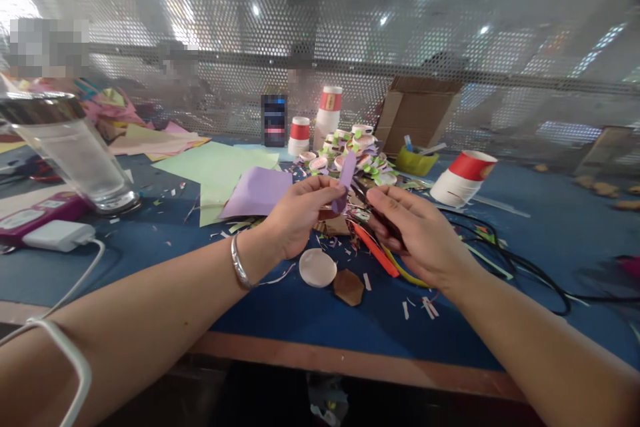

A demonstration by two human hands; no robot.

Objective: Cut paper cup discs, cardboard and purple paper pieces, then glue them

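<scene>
Between thumb and fingers, my left hand (313, 207) pinches a small purple paper piece (345, 181) with a rounded end, held up above the table. My right hand (407, 227) is closed around scissors (361, 193), whose dark blades point toward the paper; the handles are mostly hidden by my fingers. Below my hands lie a round white disc (317, 267) and a brown cardboard piece (349, 287). Just beyond stands a pile of small cut paper cups with green paper bits (363, 143). A purple sheet (260, 192) lies left of my left hand, partly over a green sheet (220, 163).
White-and-red paper cups (463, 179) stand at right, with more stacked cups (328, 117) behind. A glass bottle (80, 153), purple power strip (45, 217) and white charger (60, 235) are at left. Black cables (515, 260) cross the right side. Paper scraps litter the blue table (280, 320).
</scene>
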